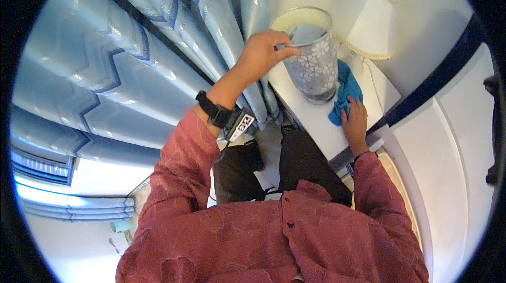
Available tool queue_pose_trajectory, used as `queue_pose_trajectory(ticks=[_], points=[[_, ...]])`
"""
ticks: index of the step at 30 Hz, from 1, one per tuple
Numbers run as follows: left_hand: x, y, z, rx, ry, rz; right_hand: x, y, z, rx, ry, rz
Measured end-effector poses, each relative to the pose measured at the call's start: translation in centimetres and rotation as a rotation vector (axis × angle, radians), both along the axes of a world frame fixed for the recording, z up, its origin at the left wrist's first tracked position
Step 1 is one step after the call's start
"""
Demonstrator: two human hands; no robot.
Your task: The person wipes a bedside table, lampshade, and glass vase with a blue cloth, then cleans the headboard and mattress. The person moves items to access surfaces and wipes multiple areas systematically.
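Note:
My left hand pinches the near rim of a tall glass vase patterned with white flowers. The vase leans a little on a white tabletop; whether its base fully touches the top I cannot tell. Inside its mouth shows something pale grey-blue, not clear enough to name. To the right, my right hand rests on a crumpled blue cloth, which lies on the tabletop just beside the vase's base. The fingers of that hand press on the cloth's near end.
A lamp with a cream fringed shade stands behind the vase, its cord running over the tabletop. Blue zigzag curtains hang close on the left. On the right is a white curved panel. A strapped device sits on my left wrist.

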State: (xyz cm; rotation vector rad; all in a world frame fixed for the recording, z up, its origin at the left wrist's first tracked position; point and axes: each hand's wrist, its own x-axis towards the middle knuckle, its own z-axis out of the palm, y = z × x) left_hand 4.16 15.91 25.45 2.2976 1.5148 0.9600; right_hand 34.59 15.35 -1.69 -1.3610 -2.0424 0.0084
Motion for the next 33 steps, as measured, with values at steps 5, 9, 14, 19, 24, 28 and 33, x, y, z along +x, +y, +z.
queue_pose_trajectory(ticks=[5,9,14,19,24,28,33], points=[[4.4,-5.2,-0.6,0.179,0.032,-0.281,1.4,0.4,-1.3,-0.032,0.186,0.083],[6.0,-6.7,-0.8,0.224,0.128,-0.241,2.8,0.0,2.9,-0.536,0.957,-0.415],[7.6,-5.9,-1.1,0.271,0.091,-0.090,1.0,-1.4,15.2,-0.369,1.500,0.130],[9.0,-5.1,-1.7,0.312,0.161,-0.018,-6.9,-0.8,16.1,0.146,1.043,0.093],[7.4,-4.9,-2.2,0.301,0.080,0.097,-6.7,-1.1,3.8,-0.222,0.771,0.026],[6.4,-4.5,-1.4,0.262,0.158,-0.107,-4.4,-1.4,-1.0,-0.353,0.604,0.113],[7.8,-5.1,0.5,0.435,0.307,-0.073,-1.2,0.2,5.7,-0.645,1.404,-0.098]])
